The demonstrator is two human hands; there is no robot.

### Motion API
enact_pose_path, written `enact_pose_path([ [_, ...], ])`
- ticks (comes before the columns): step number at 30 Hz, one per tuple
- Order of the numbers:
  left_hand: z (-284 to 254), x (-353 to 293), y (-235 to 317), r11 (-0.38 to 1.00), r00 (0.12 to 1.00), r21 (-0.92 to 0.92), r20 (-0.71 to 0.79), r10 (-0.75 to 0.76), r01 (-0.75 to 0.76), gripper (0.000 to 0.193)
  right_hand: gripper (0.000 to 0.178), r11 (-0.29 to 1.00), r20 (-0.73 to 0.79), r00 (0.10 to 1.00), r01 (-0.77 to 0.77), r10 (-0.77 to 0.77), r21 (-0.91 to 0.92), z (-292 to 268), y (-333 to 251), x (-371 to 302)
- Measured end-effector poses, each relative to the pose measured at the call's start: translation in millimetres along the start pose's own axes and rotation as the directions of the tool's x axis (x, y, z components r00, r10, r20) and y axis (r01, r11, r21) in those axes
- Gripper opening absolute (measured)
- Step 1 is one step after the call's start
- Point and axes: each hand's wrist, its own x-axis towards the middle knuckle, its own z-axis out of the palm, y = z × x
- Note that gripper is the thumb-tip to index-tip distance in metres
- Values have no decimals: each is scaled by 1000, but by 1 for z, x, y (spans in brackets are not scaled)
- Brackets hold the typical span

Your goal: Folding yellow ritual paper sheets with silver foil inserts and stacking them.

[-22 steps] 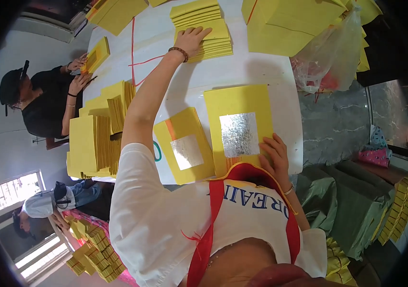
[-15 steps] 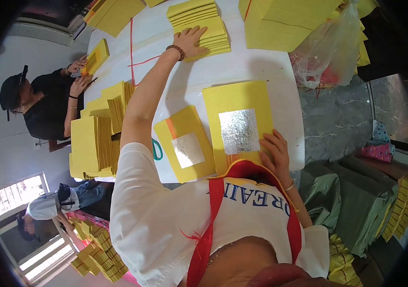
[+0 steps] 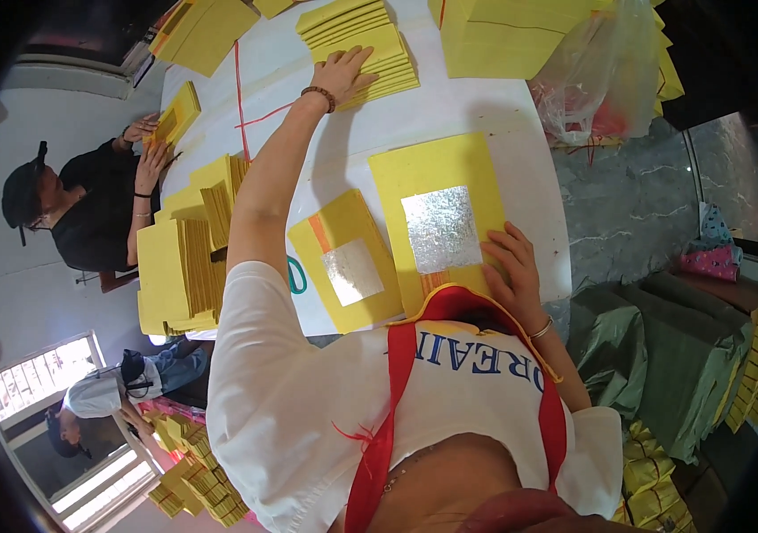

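Note:
My left hand (image 3: pixel 342 78) reaches far across the table and lies with fingers stretched out over a row of overlapping yellow paper bundles (image 3: pixel 397 73). A dark beaded bracelet is on that wrist. My right hand (image 3: pixel 514 265) rests open against the right edge of a large yellow paper stack (image 3: pixel 437 164). On that stack lies a silver foil square, with an orange strip below it. Left of it, a smaller, tilted yellow paper stack (image 3: pixel 357 218) bears another silver square and an orange strip. Neither hand shows anything gripped.
More yellow stacks (image 3: pixel 166 266) stand at the table's left edge, with green scissor handles (image 3: pixel 297 275) beside them. Large yellow blocks (image 3: pixel 503 40) and a clear plastic bag (image 3: pixel 597 80) sit at the far right. A co-worker in black (image 3: pixel 99 209) handles a yellow bundle (image 3: pixel 180 114).
The whole view has shifted slightly. Both my hands keep their places on the bundles and the large stack. The co-worker's hands have moved a little on their bundle.

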Motion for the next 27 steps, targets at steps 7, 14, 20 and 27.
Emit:
enact_pose_path([
  [7, -8, -2, 5, 999, 1000, 33, -21, 5, -4, 69, 29, 1000, -7, 1000, -12, 12, 12, 0, -2, -1],
  [14, -16, -3, 19, 982, 982, 154, -139, 130, -108, 82, 29, 1000, -28, 999, -15, 15, 18, 0, -1, -1],
  [20, -17, -1, 27, 961, 985, 262, -116, 126, -92, 83, 28, 999, -41, 999, -23, 24, 24, 0, -1, 2],
  [27, -7, 4, 21, 986, 987, 125, -108, 123, -109, 81, 30, 998, -32, 999, -42, 43, 49, -1, 0, 1],
])
